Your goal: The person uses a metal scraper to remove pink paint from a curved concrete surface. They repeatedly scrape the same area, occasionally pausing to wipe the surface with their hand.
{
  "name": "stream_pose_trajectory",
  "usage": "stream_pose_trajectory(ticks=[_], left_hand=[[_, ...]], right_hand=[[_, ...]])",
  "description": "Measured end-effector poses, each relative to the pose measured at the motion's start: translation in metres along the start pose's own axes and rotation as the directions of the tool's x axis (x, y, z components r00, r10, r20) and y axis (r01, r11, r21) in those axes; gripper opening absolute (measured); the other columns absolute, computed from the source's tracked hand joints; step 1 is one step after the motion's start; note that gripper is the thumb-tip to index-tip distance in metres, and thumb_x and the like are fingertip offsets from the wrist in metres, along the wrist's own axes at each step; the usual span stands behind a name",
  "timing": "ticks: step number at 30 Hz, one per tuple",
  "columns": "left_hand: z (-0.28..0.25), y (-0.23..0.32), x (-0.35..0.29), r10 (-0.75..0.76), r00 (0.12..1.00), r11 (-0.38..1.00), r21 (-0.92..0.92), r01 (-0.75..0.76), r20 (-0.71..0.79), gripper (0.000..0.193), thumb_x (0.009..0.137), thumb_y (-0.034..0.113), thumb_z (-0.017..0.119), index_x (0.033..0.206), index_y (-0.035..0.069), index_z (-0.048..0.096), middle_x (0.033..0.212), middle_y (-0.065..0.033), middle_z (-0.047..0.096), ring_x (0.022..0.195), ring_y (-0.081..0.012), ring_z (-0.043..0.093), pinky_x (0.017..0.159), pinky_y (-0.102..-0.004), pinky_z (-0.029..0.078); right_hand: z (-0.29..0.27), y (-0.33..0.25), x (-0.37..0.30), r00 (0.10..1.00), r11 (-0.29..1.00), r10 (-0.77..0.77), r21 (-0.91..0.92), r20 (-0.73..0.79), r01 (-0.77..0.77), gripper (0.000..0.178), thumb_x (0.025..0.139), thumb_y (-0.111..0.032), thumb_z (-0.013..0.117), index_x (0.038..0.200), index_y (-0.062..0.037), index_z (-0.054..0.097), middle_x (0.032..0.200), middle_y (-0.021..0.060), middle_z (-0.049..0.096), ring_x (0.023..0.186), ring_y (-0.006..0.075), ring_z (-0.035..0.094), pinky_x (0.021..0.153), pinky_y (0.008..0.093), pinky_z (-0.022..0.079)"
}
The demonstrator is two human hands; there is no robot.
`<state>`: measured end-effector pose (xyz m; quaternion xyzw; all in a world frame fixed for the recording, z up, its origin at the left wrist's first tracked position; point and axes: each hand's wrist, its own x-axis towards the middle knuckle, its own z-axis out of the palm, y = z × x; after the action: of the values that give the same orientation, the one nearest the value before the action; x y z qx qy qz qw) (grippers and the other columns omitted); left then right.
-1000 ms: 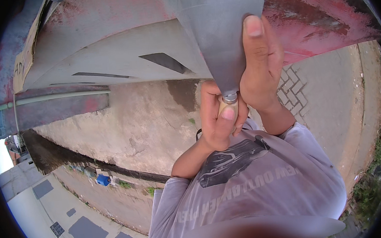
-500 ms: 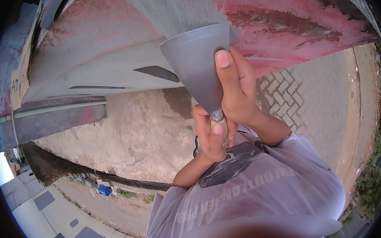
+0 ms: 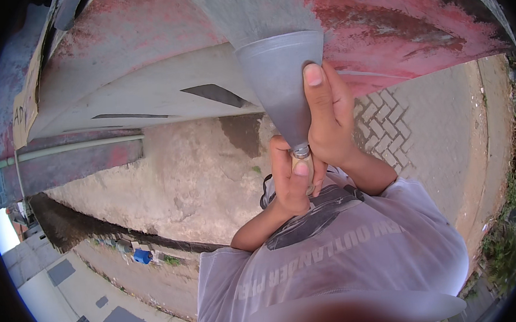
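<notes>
A wide putty knife with a grey metal blade (image 3: 282, 78) is held with its broad edge against a wall (image 3: 375, 39) streaked red and grey. My left hand (image 3: 291, 185) is closed round the short wooden handle (image 3: 303, 168), thumb on top. Higher up, my right hand (image 3: 331, 117) grips the blade's right side. Its thumb presses on the blade face, and its other fingers are mostly hidden behind. Smooth grey coating (image 3: 265, 11) covers the wall just past the blade's edge, with rough red paint to its right.
Below the wall lies a rough concrete floor (image 3: 181, 172) with a dark wet-looking patch (image 3: 241, 135). Interlocking pavers (image 3: 387, 128) are to the right. A cardboard piece (image 3: 27, 105) hangs at the left. A blue container (image 3: 142, 256) and plants (image 3: 504, 257) are farther off.
Both hands and the putty knife have shifted a little to the right along the wall. Grey coating by the blade now reaches slightly farther over the red. The grip looks the same.
</notes>
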<state>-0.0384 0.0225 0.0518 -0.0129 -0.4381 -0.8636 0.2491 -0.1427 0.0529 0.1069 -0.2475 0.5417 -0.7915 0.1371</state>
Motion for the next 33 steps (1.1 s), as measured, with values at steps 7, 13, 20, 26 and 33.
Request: stream_pose_trajectory(ticks=[7, 13, 20, 26, 33], left_hand=[[-0.001, 0.004, 0.004, -0.049, 0.999, 0.999, 0.007, 0.049, -0.019, 0.031, 0.098, 0.027, 0.044, 0.116, 0.005, 0.032, 0.062, -0.006, 0.046, 0.044, -0.0069, 0.036, 0.04, -0.0202, 0.031], [-0.005, 0.006, 0.015, 0.002, 0.989, 1.0, -0.005, -0.001, 0.15, 0.028, 0.1, 0.025, 0.042, 0.117, 0.005, 0.032, 0.067, -0.0068, 0.047, 0.046, -0.0058, 0.037, 0.041, -0.0203, 0.031], [-0.085, -0.025, -0.017, -0.229, 0.965, 0.961, 0.19, 0.203, 0.13, 0.027, 0.102, 0.019, 0.041, 0.124, 0.004, 0.037, 0.068, -0.0053, 0.047, 0.047, -0.0058, 0.037, 0.043, -0.0199, 0.033], [-0.174, -0.045, -0.066, -0.292, 0.948, 0.826, 0.468, 0.315, -0.123, 0.03, 0.102, 0.019, 0.044, 0.127, 0.003, 0.045, 0.071, -0.0047, 0.051, 0.051, -0.0067, 0.044, 0.045, -0.0216, 0.037], [-0.173, -0.046, -0.064, -0.385, 0.921, 0.846, 0.42, 0.329, 0.054, 0.033, 0.102, 0.017, 0.045, 0.131, 0.002, 0.049, 0.078, -0.0037, 0.056, 0.059, -0.0081, 0.05, 0.05, -0.0219, 0.04]], right_hand=[[0.01, 0.003, 0.005, 0.997, 0.995, -0.069, -0.079, -0.025, 0.066, 0.038, 0.105, -0.035, 0.04, 0.106, -0.0009, 0.057, 0.077, -0.0009, 0.058, 0.068, 0.0037, 0.049, 0.058, 0.0204, 0.039], [-0.003, -0.009, 0.006, 0.989, 0.989, -0.145, 0.008, -0.042, 0.145, 0.037, 0.105, -0.035, 0.039, 0.098, -0.0029, 0.056, 0.077, -0.0008, 0.058, 0.066, 0.003, 0.049, 0.056, 0.0199, 0.039], [-0.049, 0.069, -0.022, 0.962, 0.963, 0.271, 0.006, 0.013, -0.271, 0.031, 0.103, -0.033, 0.047, 0.094, -0.0045, 0.056, 0.069, -0.004, 0.052, 0.061, 0.0024, 0.045, 0.054, 0.0206, 0.036], [-0.182, 0.193, -0.111, 0.839, 0.565, 0.52, -0.671, -0.162, -0.48, 0.058, 0.098, -0.049, 0.046, 0.073, -0.0016, 0.07, 0.066, 0.0089, 0.064, 0.062, 0.02, 0.06, 0.064, 0.0335, 0.046], [-0.327, 0.329, -0.357, 0.267, -0.063, 0.869, -0.629, -0.416, -0.775, 0.055, 0.087, -0.054, 0.054, 0.115, -0.0095, 0.069, 0.097, 0.015, 0.072, 0.08, 0.0338, 0.07, 0.07, 0.0416, 0.057]])
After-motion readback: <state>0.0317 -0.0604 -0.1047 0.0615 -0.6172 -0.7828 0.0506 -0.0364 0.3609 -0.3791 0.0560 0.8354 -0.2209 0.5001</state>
